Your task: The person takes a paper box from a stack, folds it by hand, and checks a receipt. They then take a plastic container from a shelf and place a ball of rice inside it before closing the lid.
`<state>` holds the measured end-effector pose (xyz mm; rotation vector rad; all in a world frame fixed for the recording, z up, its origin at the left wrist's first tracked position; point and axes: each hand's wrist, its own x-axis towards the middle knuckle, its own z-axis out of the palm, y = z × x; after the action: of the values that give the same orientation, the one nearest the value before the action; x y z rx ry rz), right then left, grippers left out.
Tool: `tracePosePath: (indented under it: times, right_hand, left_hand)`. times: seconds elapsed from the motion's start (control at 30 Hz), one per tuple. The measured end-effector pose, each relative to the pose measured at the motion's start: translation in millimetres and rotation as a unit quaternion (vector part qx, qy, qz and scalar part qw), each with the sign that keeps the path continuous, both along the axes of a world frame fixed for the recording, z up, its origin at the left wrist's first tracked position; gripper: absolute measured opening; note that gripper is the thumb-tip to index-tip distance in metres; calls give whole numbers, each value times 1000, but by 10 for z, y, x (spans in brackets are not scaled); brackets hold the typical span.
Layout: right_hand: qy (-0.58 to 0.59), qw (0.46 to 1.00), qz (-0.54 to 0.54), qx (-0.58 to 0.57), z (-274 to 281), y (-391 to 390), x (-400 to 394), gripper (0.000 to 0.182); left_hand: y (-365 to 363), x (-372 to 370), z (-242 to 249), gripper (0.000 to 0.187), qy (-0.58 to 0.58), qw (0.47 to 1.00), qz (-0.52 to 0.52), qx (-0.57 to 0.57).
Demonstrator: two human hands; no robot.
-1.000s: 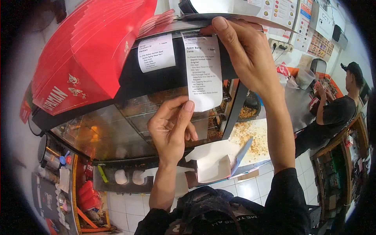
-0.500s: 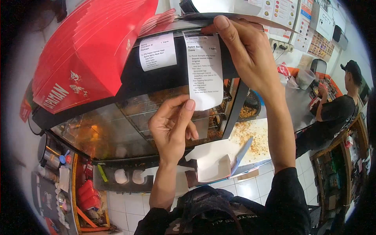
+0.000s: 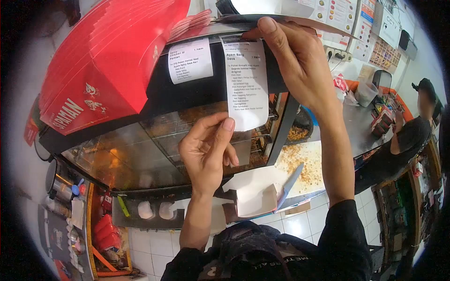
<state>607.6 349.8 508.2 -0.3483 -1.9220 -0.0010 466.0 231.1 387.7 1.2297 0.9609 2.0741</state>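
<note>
My left hand (image 3: 205, 152) pinches the lower edge of a long printed order receipt (image 3: 247, 84) between thumb and fingers. The receipt hangs down the dark top front of a glass-fronted display case (image 3: 140, 150). At its upper end my right hand (image 3: 300, 58) is closed, a fingertip at the paper's top edge and the thumb beside it; its other fingers are partly hidden. A shorter receipt (image 3: 190, 61) hangs to the left, with neither hand on it.
Red folded food boxes (image 3: 103, 61) are stacked on the case's left. Below right, a knife (image 3: 291, 182) lies on a crumb-covered white cutting board (image 3: 311, 171) beside an open white box (image 3: 255, 200). A co-worker (image 3: 408, 136) in dark clothes stands at the right counter (image 3: 349, 124).
My hands stay nearly in place, still at the long receipt. At the right, the co-worker has shifted slightly to the right and turned the head.
</note>
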Motion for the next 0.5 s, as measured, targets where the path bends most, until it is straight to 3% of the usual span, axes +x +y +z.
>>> tracePosePath:
  times: [0.27,0.33,0.43,0.5]
  right_hand:
    - [20,1000,13,18,-21,24,-16,60]
    - [-24,999,-7,-23,1,8,27,51]
    - [4,1000,5,-6,9,-19,-6,60]
    - [-13,1000,-2,-23,-3,-10,27,55]
  left_hand:
    - [-3,-4,9,21,9,1000,5,-1]
    - [4,-6,10,21,6,1000,3,-2]
    - [9,-16,1,21,9,1000,3,-2]
    - [14,-24,-9,21,16,1000,3,3]
